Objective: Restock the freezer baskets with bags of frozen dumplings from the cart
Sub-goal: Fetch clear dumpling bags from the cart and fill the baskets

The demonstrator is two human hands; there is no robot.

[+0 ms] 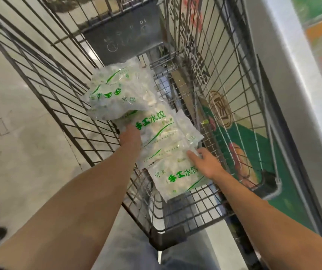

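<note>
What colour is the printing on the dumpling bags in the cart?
Green lettering and curved stripes on clear bags, seen best in the head view.

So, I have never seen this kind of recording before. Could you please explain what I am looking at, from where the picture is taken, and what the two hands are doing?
There is no machine here. A person wears a camera on the head, so the one picture looks forward and down along both bare arms.

The arms reach into a wire shopping cart that stands beside a freezer cabinet. Several clear bags of frozen dumplings with green print lie in the cart.

The left hand grips the pile from the left side, its fingers hidden in the bags, and the top bag is raised and tilted. The right hand rests open on the nearest bag and grips nothing.

The freezer baskets are not in view.
</note>
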